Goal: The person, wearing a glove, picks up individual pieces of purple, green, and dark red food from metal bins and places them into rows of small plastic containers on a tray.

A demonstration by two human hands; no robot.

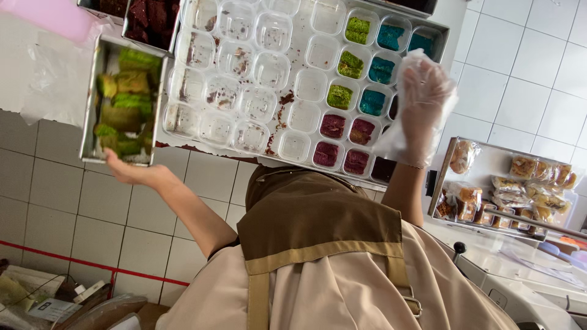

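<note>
Over the counter (428, 18), the bare left hand (131, 173) gripped a tilted cake tray (92, 104) that could spill; the gloved right hand (424, 110) hovered open, empty.

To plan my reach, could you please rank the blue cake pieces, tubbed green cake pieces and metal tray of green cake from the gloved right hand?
1. Blue cake pieces, beside the gloved right hand.
2. Tubbed green cake pieces, one column left.
3. Metal tray of green cake, far left, on left hand.
</note>
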